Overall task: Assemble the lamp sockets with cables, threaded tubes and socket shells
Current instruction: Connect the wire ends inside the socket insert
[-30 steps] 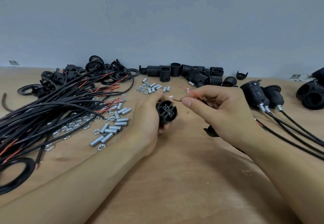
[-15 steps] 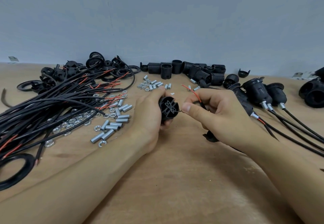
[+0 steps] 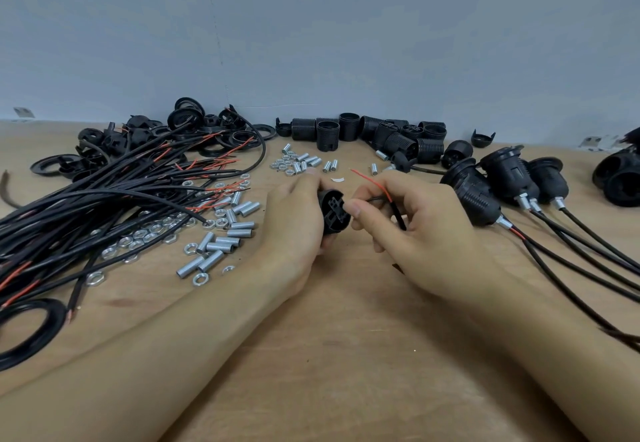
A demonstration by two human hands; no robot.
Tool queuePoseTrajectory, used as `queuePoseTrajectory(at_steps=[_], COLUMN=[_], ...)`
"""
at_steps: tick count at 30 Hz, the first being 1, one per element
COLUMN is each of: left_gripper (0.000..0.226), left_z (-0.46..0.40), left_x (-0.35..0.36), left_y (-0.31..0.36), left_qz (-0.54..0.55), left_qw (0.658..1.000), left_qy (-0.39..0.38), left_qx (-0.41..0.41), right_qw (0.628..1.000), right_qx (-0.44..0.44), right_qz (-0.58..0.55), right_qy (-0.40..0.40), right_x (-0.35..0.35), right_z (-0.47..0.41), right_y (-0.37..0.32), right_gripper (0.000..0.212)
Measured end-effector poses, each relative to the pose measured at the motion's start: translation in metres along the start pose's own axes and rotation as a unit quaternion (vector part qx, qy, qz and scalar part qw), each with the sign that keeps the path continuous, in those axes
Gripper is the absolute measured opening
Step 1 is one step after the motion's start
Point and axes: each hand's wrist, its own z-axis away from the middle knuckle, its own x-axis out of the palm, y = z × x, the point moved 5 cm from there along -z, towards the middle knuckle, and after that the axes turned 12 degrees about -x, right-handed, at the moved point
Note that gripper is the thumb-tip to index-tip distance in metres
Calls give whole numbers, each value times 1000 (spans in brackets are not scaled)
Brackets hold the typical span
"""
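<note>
We are wiring: our left hand [image 3: 294, 227] grips the socket [image 3: 333, 211], our right hand [image 3: 415, 230] pinches the cable [image 3: 398, 214] (red lead [image 3: 372, 182] free); next, feed a lead into its terminal.

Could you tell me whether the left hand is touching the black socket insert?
Touching. The head view shows the left hand wrapped around the black socket insert, thumb over its top and fingers under its lower edge, with no gap.

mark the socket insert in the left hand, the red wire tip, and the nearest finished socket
socket insert [image 3: 333, 211], head view, terminal face
red wire [image 3: 372, 182], head view, mid strand
finished socket [image 3: 474, 195], head view, threaded shell side
</note>
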Motion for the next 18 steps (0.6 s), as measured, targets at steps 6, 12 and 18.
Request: queuePoseTrajectory(at_steps=[6,12,18], left_gripper=[52,43,47], left_z=[0,0,-1], left_x=[-2,-3,-4], left_y=[-1,-4,-4], left_qz=[-4,21,14], left_qw=[1000,999,1000], left_qy=[4,8,21], left_qx=[-12,-22,-3], right_qw=[999,992,994], right_qx=[-42,-112,-99], right_qz=[-21,46,25], right_qy=[7,23,26], right_x=[3,3,8], right_z=[0,-1,-2], right_y=[-4,-16,-10], right_gripper=[7,5,4])
